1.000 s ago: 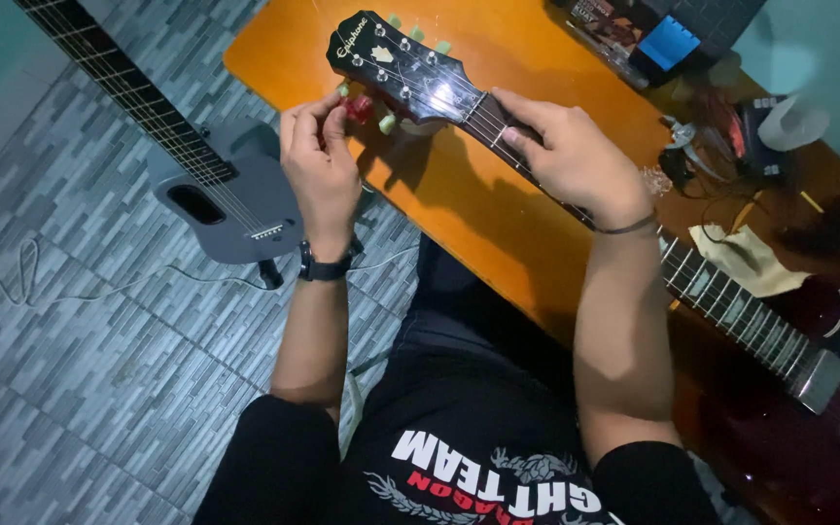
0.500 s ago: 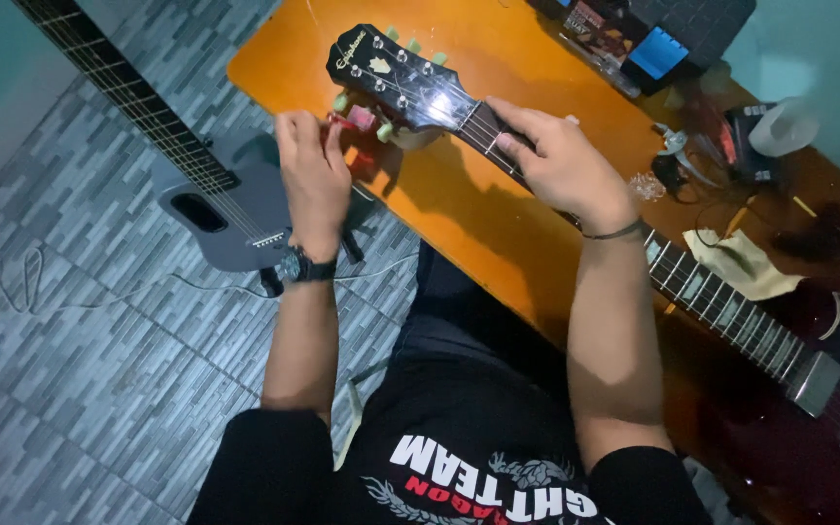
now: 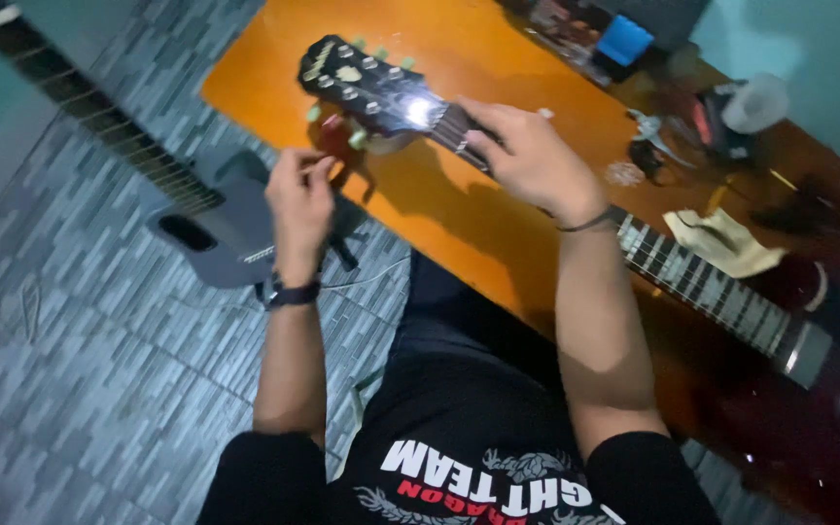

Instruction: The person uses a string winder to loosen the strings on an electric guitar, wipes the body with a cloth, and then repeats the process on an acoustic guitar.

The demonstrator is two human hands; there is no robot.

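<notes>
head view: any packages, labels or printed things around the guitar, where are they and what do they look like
Blue square packet: far table edge, on a dark flat box.
Dark flat box: far edge, colourful blurred print.
Pale logo mark: on the black guitar headstock.

Right hand (image 3: 527,156) covers neck (image 3: 444,124) under our fingers, strings there hidden. Left hand (image 3: 298,194) fingertips blurry, can't tell what we're pinching. Guitar body (image 3: 828,389) cut off bottom-right. Desk clutter (image 3: 673,146) beyond fingers too murky.
</notes>
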